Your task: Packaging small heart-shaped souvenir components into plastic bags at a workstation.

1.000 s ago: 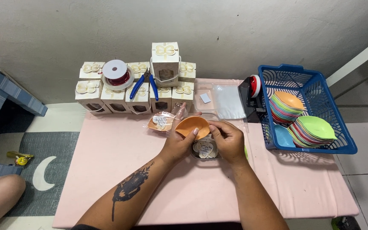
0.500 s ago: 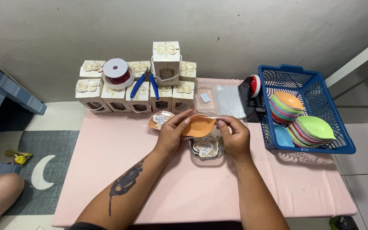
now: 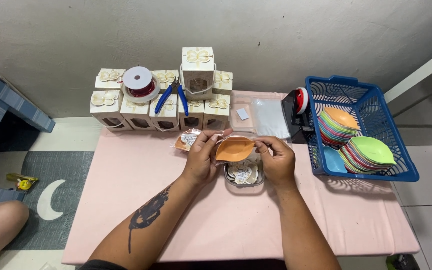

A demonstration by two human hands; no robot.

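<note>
Item: orange leaf-shaped dish [image 3: 234, 148], held at mid-table between our left hand [image 3: 202, 157] and right hand [image 3: 277, 159], fingers of both pinched shut on its ends. Just below it: a small clear tub [image 3: 245, 176] of paper tags. Right: blue basket [image 3: 371, 95] with stacked coloured dishes. Far: cream gift boxes [image 3: 163, 107], blue pliers [image 3: 168, 96], ribbon spool [image 3: 138, 82].

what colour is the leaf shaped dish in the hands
Orange; the leaf-shaped dish shows best in the head view, held between the left hand and right hand.

One head view looks steeply down, close over the pink table [image 3: 126, 210].
</note>
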